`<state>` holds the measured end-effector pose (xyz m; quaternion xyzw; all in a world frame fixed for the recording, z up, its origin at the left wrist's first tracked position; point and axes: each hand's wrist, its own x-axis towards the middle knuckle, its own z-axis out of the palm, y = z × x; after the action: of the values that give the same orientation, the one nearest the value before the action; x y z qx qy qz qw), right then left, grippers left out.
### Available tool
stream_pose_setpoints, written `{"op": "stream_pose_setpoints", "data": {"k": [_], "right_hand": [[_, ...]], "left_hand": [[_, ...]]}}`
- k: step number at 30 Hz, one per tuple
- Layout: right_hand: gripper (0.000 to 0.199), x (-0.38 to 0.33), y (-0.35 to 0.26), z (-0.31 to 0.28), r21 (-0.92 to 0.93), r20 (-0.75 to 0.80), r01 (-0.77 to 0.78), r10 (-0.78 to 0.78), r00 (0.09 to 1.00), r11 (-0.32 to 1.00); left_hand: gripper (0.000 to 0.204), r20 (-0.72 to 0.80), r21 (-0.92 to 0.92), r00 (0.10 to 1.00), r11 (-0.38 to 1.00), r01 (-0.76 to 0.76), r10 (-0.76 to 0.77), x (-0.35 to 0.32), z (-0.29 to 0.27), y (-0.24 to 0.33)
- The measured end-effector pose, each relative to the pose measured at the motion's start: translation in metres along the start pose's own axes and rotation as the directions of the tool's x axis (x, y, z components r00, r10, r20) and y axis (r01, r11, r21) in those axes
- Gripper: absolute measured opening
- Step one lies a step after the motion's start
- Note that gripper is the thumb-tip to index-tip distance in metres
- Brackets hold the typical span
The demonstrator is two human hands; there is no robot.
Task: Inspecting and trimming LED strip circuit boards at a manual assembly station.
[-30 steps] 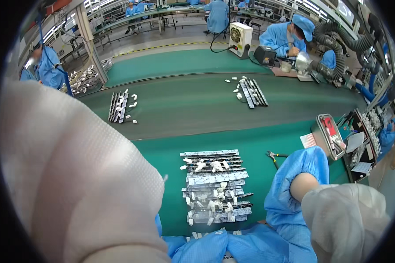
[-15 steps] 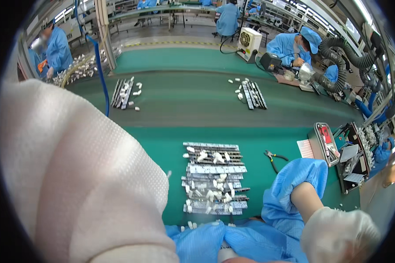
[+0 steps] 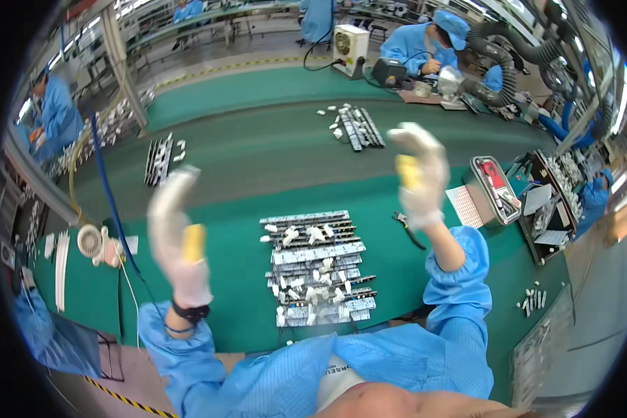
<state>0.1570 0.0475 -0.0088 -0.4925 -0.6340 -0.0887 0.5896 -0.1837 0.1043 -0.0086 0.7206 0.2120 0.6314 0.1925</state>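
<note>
My left hand (image 3: 171,233), in a white glove and slightly blurred, is raised over the left part of the green mat, its fingers stretched upward. My right hand (image 3: 427,181), gloved likewise, is up at the right, fingers curved and apart from the thumb. A yellow covering (image 3: 194,243) shows at the left thumb and another yellow covering (image 3: 408,172) at the right one; both hands look free of any object. Between my forearms lies a stack of narrow circuit board strips (image 3: 318,256), with white connectors (image 3: 317,294) scattered on it. Pliers (image 3: 407,228) lie near my right wrist.
Two smaller strip bundles, one left (image 3: 159,160) and one right (image 3: 362,129), lie on the dark belt (image 3: 258,146). A metal tray (image 3: 494,188) stands at the right, a small fan (image 3: 90,240) at the left. Across the belt sits a co-worker (image 3: 425,52).
The large white gloved shape that filled the left side has drawn back; my left hand now shows farther off. My right hand has risen from the lower right. The view has shifted.
</note>
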Motion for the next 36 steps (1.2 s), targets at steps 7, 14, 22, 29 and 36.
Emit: {"op": "stream_pose_setpoints", "data": {"k": [7, 14, 22, 29, 36], "right_hand": [[0.114, -0.001, 0.191, 0.075, -0.828, 0.169, -0.334, 0.768, 0.618, 0.451], [0.107, 0.034, 0.195, 0.143, -0.833, 0.092, -0.395, 0.801, 0.592, 0.387], [0.042, 0.021, 0.254, 0.138, -0.813, 0.32, -0.148, 0.645, 0.694, 0.563], [0.03, 0.0, 0.215, 0.089, -0.606, 0.529, -0.161, 0.546, 0.649, 0.779], [0.044, -0.026, 0.089, 0.075, -0.085, 0.745, -0.119, 0.142, 0.652, 0.989]], "left_hand": [[0.038, 0.523, 0.32, 0.792, 0.934, 0.16, -0.315, -0.087, 0.033, -0.134], [0.032, 0.512, 0.165, 0.822, 0.968, 0.19, -0.249, -0.091, 0.028, -0.126], [0.036, 0.493, 0.216, 0.819, 0.953, 0.211, -0.293, -0.094, 0.035, -0.14], [0.029, 0.469, 0.324, 0.83, 0.933, 0.155, -0.3, -0.091, 0.037, -0.136], [0.027, 0.474, 0.306, 0.831, 0.939, 0.154, -0.291, -0.097, 0.03, -0.136]]}}
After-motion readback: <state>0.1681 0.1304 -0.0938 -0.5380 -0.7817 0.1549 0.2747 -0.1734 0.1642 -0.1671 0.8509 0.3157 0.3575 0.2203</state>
